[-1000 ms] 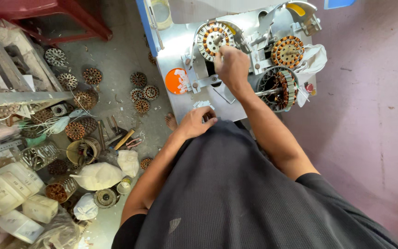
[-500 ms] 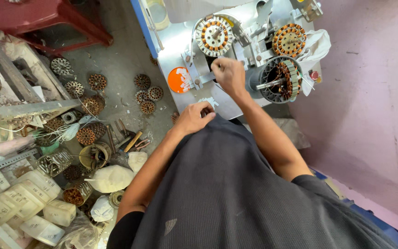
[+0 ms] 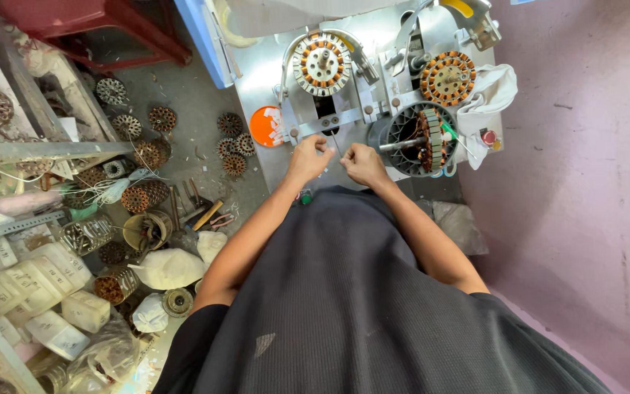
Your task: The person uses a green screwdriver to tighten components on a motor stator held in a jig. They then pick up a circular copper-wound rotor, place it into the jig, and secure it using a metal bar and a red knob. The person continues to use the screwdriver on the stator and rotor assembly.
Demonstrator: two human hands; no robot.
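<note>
My left hand (image 3: 308,157) and my right hand (image 3: 362,162) are close together at the front edge of a grey metal winding machine (image 3: 260,69). Both have their fingers pinched. A thin wire (image 3: 334,141) runs from between them up toward the machine. Just behind the hands, a round stator with copper coils (image 3: 322,62) is mounted on the machine. A second copper-wound stator (image 3: 448,76) lies to the right. Below it a dark round stator (image 3: 421,138) sits on a spindle, next to my right hand.
A white cloth (image 3: 494,91) and a red button (image 3: 487,136) are at the machine's right side, an orange disc (image 3: 265,125) at its left. Several stator cores (image 3: 147,146), tools and plastic bottles (image 3: 30,284) litter the floor to the left. A pink wall (image 3: 585,182) stands right.
My right hand has come back from the mounted stator to the machine's front edge. My left hand has moved up to meet it, and both now pinch the wire.
</note>
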